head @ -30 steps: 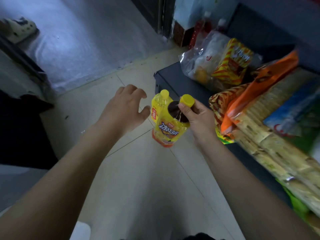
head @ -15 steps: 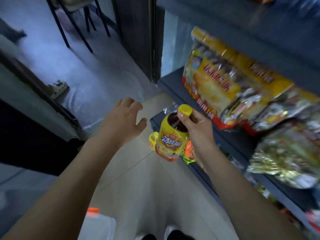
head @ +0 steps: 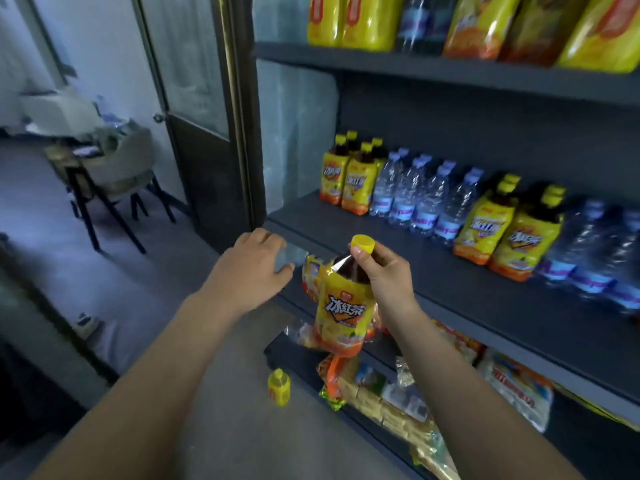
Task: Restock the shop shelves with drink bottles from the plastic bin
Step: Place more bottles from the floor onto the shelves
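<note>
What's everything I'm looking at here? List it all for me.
Held tea bottle: one, yellow label, yellow cap, in right hand.
Small yellow bottle: one, on the floor.
Tea bottles on middle shelf: two groups, yellow labels; exact count unclear.
Water bottles: clear, blue caps, between and right of the tea groups.
Yellow packs: several, top shelf.
Snack packets: mixed colours, lower shelves.
Middle shelf: dark grey.
Chair: pale seat, black legs, back left.
Door: dark frame, glass panel.
Left hand: open, empty.
Right hand: gripping bottle neck.

Yellow-labelled iced tea bottle [head: 341, 306] hangs upright before the drinks shelf [head: 467, 292].
</note>
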The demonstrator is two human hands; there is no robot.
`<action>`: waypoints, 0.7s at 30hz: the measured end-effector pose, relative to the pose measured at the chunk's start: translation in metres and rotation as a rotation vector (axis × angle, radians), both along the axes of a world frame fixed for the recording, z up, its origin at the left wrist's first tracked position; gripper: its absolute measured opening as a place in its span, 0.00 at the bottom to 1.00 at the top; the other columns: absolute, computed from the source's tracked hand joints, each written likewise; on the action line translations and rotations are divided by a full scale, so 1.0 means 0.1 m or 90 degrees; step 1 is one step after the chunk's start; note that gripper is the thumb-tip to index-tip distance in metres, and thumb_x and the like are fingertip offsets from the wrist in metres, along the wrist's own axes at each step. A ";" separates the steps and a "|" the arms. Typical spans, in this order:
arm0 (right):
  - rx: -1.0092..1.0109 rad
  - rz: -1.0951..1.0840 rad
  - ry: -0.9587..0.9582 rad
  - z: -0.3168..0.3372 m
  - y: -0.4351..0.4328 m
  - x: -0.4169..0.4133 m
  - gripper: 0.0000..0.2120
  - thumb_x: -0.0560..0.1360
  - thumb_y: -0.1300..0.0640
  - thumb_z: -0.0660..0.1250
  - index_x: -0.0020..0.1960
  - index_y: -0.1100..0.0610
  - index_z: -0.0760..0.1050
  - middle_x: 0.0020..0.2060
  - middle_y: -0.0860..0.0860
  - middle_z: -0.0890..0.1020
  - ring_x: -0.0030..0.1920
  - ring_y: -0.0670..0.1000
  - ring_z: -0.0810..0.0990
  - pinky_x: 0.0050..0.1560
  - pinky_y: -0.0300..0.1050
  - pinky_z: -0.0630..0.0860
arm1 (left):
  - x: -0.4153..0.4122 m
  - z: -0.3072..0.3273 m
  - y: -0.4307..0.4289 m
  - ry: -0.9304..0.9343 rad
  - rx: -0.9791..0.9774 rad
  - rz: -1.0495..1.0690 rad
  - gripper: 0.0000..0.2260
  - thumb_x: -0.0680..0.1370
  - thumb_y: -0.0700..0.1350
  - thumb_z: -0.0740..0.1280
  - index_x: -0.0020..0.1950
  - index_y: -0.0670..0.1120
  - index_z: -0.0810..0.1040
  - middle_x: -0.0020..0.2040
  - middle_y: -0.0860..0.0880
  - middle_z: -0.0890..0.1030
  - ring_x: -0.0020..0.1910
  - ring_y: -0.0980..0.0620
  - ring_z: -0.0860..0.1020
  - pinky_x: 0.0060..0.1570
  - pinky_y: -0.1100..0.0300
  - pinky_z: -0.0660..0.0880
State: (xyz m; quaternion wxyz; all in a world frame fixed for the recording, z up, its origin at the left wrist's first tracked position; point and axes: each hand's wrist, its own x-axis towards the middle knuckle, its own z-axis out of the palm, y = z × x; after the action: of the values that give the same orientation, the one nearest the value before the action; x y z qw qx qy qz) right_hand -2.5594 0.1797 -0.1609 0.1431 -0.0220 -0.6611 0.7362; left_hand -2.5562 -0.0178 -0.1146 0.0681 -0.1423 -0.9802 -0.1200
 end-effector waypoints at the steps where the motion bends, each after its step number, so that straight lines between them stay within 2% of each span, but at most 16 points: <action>1: 0.002 -0.013 0.003 0.14 0.00 0.09 0.04 0.74 0.59 0.69 0.49 0.53 0.80 0.37 0.42 0.83 0.36 0.36 0.81 0.38 0.29 0.76 | 0.05 0.15 0.00 0.013 0.004 -0.016 0.20 0.78 0.53 0.60 0.68 0.46 0.68 0.65 0.47 0.68 0.65 0.45 0.66 0.61 0.49 0.69; 3: 0.005 -0.038 0.008 0.40 0.00 0.26 0.05 0.75 0.57 0.69 0.50 0.54 0.81 0.39 0.45 0.83 0.39 0.41 0.82 0.42 0.34 0.78 | 0.15 0.39 0.00 0.032 0.009 -0.045 0.20 0.78 0.53 0.60 0.68 0.47 0.67 0.66 0.47 0.68 0.65 0.46 0.66 0.62 0.49 0.69; 5: -0.004 -0.055 0.017 0.62 -0.01 0.41 0.04 0.75 0.57 0.68 0.48 0.55 0.81 0.40 0.50 0.84 0.41 0.48 0.82 0.44 0.39 0.79 | 0.24 0.60 -0.01 0.042 0.013 -0.067 0.20 0.79 0.54 0.59 0.68 0.47 0.67 0.66 0.48 0.68 0.66 0.47 0.65 0.62 0.51 0.69; 8: -0.013 -0.078 0.042 0.93 -0.01 0.61 0.04 0.76 0.57 0.67 0.44 0.53 0.80 0.40 0.52 0.84 0.43 0.52 0.81 0.47 0.45 0.78 | 0.35 0.91 -0.01 0.051 0.017 -0.092 0.20 0.79 0.54 0.59 0.68 0.48 0.67 0.66 0.48 0.68 0.66 0.48 0.65 0.61 0.53 0.69; 10: -0.006 -0.092 0.056 1.12 -0.01 0.74 0.04 0.76 0.57 0.67 0.44 0.52 0.80 0.41 0.52 0.84 0.44 0.52 0.82 0.48 0.46 0.78 | 0.43 1.09 0.00 0.053 0.028 -0.105 0.21 0.79 0.54 0.59 0.69 0.47 0.67 0.67 0.48 0.67 0.66 0.48 0.66 0.61 0.54 0.69; 15: 0.018 -0.126 0.120 1.56 0.05 0.96 0.06 0.76 0.57 0.66 0.42 0.49 0.79 0.38 0.46 0.84 0.38 0.41 0.83 0.39 0.34 0.78 | 0.58 1.44 0.07 0.080 0.044 -0.138 0.20 0.79 0.54 0.59 0.68 0.46 0.67 0.65 0.47 0.69 0.65 0.49 0.67 0.60 0.57 0.68; 18: 0.033 -0.143 0.129 1.76 0.11 1.04 0.05 0.76 0.55 0.67 0.43 0.48 0.80 0.39 0.47 0.84 0.43 0.47 0.83 0.47 0.43 0.79 | 0.63 1.58 0.12 0.088 0.055 -0.150 0.20 0.79 0.53 0.59 0.68 0.46 0.67 0.66 0.48 0.69 0.66 0.49 0.67 0.61 0.56 0.68; 21: 0.024 -0.161 0.139 1.90 0.19 1.08 0.07 0.76 0.54 0.67 0.48 0.55 0.82 0.39 0.48 0.84 0.43 0.48 0.83 0.47 0.45 0.79 | 0.63 1.69 0.18 0.088 0.071 -0.157 0.20 0.79 0.54 0.59 0.68 0.47 0.67 0.67 0.48 0.68 0.67 0.49 0.66 0.63 0.54 0.68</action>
State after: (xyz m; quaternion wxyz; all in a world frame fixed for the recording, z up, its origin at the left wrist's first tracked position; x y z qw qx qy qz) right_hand -2.4513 0.1992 0.0294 0.3063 -0.0221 -0.6473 0.6977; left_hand -2.4932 0.0005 0.0539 0.1278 -0.2653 -0.9402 -0.1713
